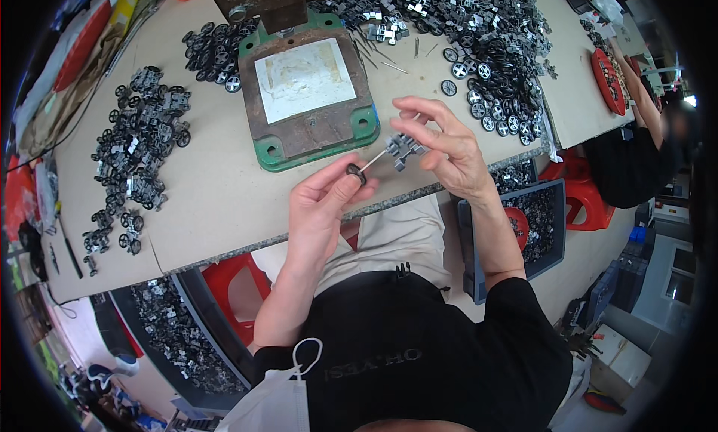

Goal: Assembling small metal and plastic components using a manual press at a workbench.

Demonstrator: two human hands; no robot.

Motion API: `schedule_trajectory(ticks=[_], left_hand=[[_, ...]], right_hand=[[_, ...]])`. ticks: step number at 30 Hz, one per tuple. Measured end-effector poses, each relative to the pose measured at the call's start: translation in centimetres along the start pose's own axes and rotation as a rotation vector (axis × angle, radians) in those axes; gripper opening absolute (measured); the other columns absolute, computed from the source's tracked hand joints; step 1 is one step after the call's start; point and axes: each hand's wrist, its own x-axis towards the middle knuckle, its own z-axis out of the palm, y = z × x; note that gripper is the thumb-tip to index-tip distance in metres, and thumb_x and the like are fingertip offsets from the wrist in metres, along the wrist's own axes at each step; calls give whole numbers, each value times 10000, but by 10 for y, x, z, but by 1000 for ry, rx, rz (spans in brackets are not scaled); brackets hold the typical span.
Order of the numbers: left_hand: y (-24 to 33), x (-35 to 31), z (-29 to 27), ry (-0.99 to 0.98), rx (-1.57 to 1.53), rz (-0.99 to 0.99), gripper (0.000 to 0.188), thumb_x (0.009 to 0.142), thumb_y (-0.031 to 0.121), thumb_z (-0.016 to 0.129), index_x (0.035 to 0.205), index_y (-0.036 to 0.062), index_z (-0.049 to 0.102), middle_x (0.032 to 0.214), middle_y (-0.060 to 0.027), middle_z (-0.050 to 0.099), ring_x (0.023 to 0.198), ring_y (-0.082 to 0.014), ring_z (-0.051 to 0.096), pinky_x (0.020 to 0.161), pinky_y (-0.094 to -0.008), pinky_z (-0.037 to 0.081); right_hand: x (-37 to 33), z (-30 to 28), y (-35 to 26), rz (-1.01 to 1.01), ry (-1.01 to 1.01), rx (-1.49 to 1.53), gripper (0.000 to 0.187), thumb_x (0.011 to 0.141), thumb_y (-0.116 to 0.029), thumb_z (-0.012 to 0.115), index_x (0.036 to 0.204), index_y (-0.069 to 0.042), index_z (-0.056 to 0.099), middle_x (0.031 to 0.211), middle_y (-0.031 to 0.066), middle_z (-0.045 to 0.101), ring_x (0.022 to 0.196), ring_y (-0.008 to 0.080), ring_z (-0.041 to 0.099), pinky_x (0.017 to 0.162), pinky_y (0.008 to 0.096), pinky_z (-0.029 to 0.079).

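My left hand [318, 208] pinches a small black toy wheel [357, 175] between thumb and fingers, above the near edge of the table. A thin metal axle [374, 161] runs from this wheel toward a grey plastic toy-car chassis [404, 149]. The chassis is in the fingers of my right hand [461, 159], to the right and slightly farther away. The axle's far end meets the chassis; whether it passes through cannot be made out. Just beyond my hands stands a green-edged press base [271, 152] with a white plate [303, 81] on it.
Wheeled chassis [138, 148] lie heaped at the left. Loose wheels [497, 110] and grey chassis parts [479, 21] are piled at the far right, near scattered axles [393, 67]. Bins [559, 219] of parts flank my lap. Another person [636, 163] sits at far right.
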Motion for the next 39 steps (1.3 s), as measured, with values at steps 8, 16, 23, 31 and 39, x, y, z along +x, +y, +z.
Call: schedule_trajectory(ticks=[8,16,23,31,39], left_hand=[[-7,0,7,173,471,427,307,832,15,578,1134,-28,543,1028,-152,611,842,-225,636,758,-296,525],[0,-1,1,116,172,166,279,859,44,546,1130,-21,547,1025,-156,612,851,-230,634,754,-299,533],[-13,-3,7,206,658,623,299,846,25,562,1132,-56,530,1010,-130,608,860,-232,627,762,-297,532],[-6,-3,3,152,280,197,299,859,58,555,1136,-51,528,1010,-145,605,874,-227,626,771,-287,532],[-2,-2,6,196,291,186,276,851,16,551,1113,-69,537,988,-147,612,846,-222,635,770,-277,534]], right_hand=[[-7,11,-10,659,90,510,298,896,-107,501,1162,22,542,897,62,546,762,91,519,609,197,441],[-7,17,-6,297,98,193,339,796,7,590,1135,0,572,831,75,605,687,105,509,595,233,412],[-12,32,-12,470,198,246,391,762,79,590,1148,42,546,832,74,574,726,119,516,644,223,412],[-12,34,-1,286,145,88,399,708,76,617,1101,16,589,769,92,607,656,180,527,612,266,425],[-12,28,4,108,89,47,409,715,58,635,1118,39,569,737,86,579,673,167,509,624,264,410]])
